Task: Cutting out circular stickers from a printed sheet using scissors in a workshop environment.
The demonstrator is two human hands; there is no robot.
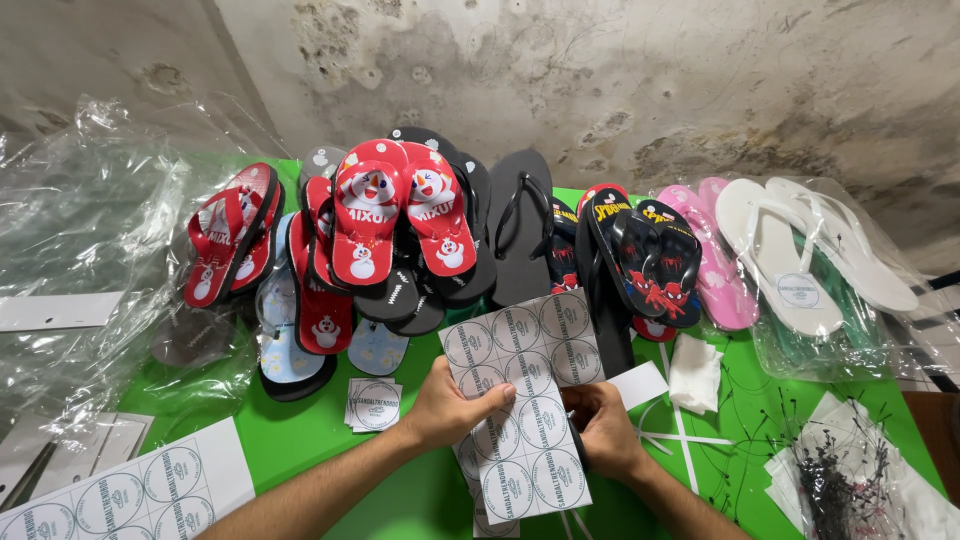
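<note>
1. Left hand (445, 408) grips the round-sticker sheet (522, 400) by its left edge, thumb on top.
2. Right hand (603, 425) pinches the sheet's right edge.
3. The sheet is held above the green tabletop (310, 435), near piled flip-flops (395, 225).

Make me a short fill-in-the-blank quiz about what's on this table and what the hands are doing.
1. Both hands, the left hand and the right hand, hold a sheet of round ____.
2. The table has a ____ cover.
3. The red sandals lie on top of a ____ of sandals.
4. The white sandals lie at the far ____.

Missing words: stickers; green; pile; right
</note>
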